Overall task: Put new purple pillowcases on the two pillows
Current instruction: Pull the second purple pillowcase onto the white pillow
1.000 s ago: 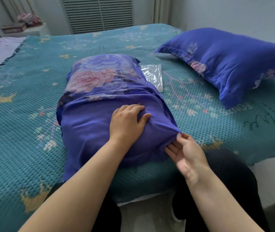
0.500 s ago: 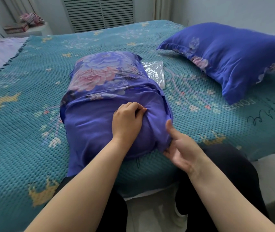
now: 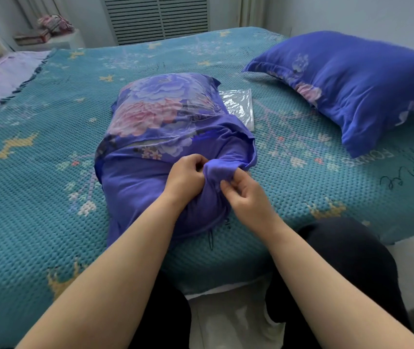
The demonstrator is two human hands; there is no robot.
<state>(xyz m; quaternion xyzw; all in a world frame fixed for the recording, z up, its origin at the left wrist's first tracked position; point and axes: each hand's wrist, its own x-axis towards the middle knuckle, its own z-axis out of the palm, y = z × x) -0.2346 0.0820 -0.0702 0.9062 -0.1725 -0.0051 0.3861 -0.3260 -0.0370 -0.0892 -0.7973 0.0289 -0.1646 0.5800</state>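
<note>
A teal knitted bedspread [image 3: 49,197] covers the bed. On it, near the front edge, lies a pillow in a purple floral pillowcase [image 3: 160,137], its open end bunched toward the person. The left hand [image 3: 184,177] has curled fingers gripping a fold of that fabric, and the right hand [image 3: 247,195] pinches the same bunch from the other side. A clear plastic bag [image 3: 240,104] lies just beside the pillow's far corner. A second purple-cased pillow [image 3: 357,89] rests well apart at the right.
</note>
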